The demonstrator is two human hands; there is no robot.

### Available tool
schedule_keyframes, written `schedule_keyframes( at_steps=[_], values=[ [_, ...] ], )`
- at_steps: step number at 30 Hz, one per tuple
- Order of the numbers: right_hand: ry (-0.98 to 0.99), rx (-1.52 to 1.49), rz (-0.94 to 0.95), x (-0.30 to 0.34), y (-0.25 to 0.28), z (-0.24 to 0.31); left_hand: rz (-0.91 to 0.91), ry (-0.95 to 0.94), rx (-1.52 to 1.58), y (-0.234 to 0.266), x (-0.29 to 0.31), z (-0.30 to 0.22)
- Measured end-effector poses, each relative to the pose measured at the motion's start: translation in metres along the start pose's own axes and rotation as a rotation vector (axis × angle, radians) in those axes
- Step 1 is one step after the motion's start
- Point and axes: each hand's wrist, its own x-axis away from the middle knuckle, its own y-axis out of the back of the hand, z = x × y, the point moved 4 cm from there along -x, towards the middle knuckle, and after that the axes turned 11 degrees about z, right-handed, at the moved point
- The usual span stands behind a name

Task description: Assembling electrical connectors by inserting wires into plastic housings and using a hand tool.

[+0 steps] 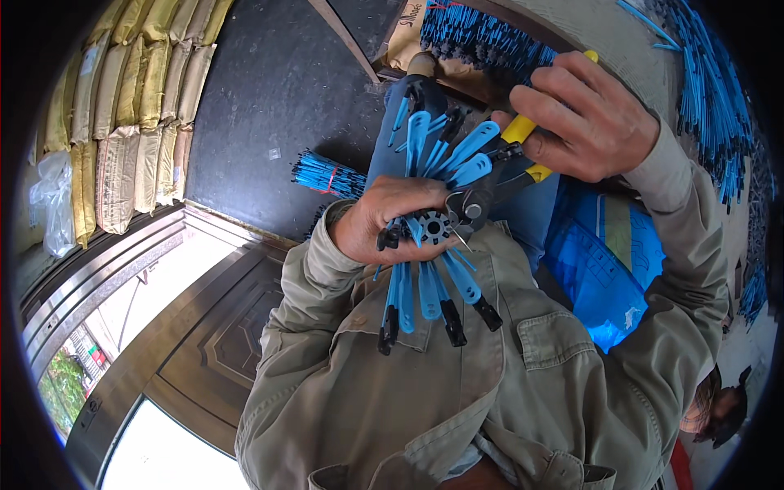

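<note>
My left hand (394,214) is wrapped round the hub of a clip hanger (429,292), with its blue pegs and black clip ends fanning out above and below the fist. A round, slotted black hub end (435,227) shows beside the thumb. My right hand (584,122) grips the yellow handles of a pair of pliers (523,129). Their metal head (472,210) lies against the hub, close to my left thumb. A thin wire sticks out just below the jaws. Exactly what the jaws bite on is hidden.
A bundle of blue rods (328,175) tied with a red band lies left of my knee. More blue rods fill a carton (482,37) and heap (714,90) at right. A blue bag (592,269) rests by my right arm. Stacked sacks (122,106) and a door (224,351) stand left; a person (714,412) is lower right.
</note>
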Motion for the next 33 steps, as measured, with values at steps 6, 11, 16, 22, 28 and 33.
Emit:
schedule_keyframes(
  at_steps=[6, 11, 16, 22, 28, 33],
  values=[
    [0.087, 0.014, -0.094, 0.001, -0.013, -0.011, -0.020, 0.005, -0.070, -0.003, 0.000, 0.004],
    [0.020, 0.077, -0.107, -0.001, -0.010, -0.007, -0.076, 0.031, -0.122, -0.001, 0.002, 0.005],
    [-0.361, 0.263, -0.354, 0.001, -0.015, 0.023, -0.271, 0.028, -0.105, 0.002, 0.007, -0.007],
    [-0.617, 0.471, -0.220, 0.007, -0.019, 0.058, -0.393, 0.066, -0.051, 0.001, 0.001, -0.008],
    [-0.892, 0.347, -0.119, 0.002, -0.032, 0.092, -0.405, 0.134, -0.081, 0.000, 0.005, -0.012],
    [-1.048, 0.219, -0.069, -0.003, -0.045, 0.115, -0.466, 0.137, -0.100, -0.003, 0.007, -0.012]
  ],
)
